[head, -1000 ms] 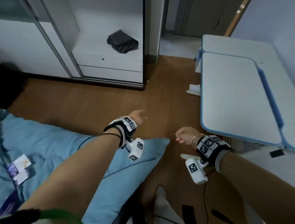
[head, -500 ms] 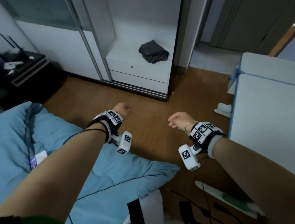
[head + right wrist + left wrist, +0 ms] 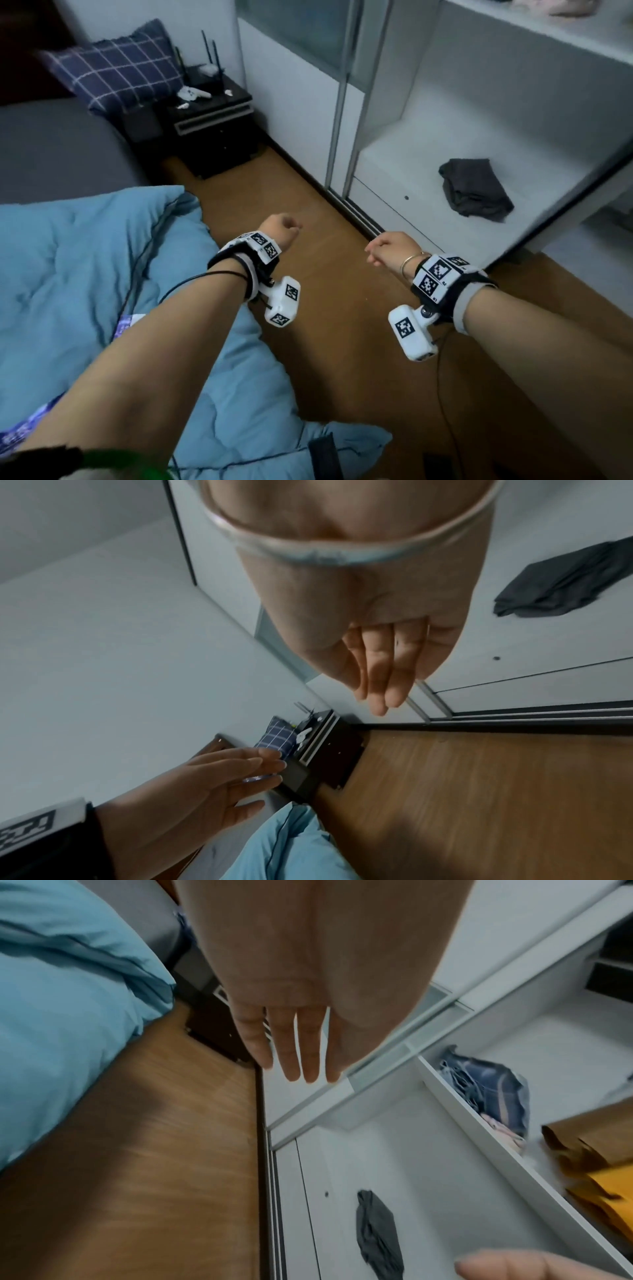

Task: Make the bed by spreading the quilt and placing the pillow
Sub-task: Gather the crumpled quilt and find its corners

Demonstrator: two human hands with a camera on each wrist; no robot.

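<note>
The view has swung from the desk side toward the nightstand (image 3: 212, 130), bringing the pillow (image 3: 120, 72) into sight; fetching it looks next. Both the left hand (image 3: 279, 230) and right hand (image 3: 390, 247) hang empty over the floor, fingers relaxed. The quilt (image 3: 85, 274) lies on the bed, long axis running toward the nightstand. The pillow leans beside the nightstand, tilted.

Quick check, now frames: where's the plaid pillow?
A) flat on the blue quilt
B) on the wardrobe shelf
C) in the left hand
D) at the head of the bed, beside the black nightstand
D: the plaid pillow sits at the head of the bed next to the black nightstand, clear of the blue quilt; both hands are empty.
</note>
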